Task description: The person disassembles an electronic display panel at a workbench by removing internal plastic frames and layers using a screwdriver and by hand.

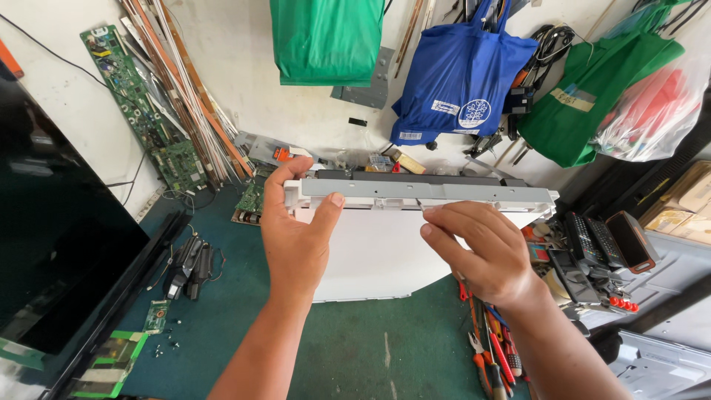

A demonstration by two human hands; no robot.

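Observation:
My left hand (298, 235) grips the left end of a long white plastic housing (385, 252) with a grey metal rail (444, 190) along its top edge, thumb on the rail. The housing stands tilted up from the green mat (355, 348). My right hand (481, 252) pinches a thin screwdriver whose tip (419, 204) touches the rail near its middle; the handle is hidden in my fist.
A black flat screen (52, 244) lies at the left. Green circuit boards (144, 111) and strips lean on the wall. Green and blue bags (459, 74) hang above. Remote controls (600, 244) sit at right, hand tools (492, 355) at lower right, black parts (189, 267) at left.

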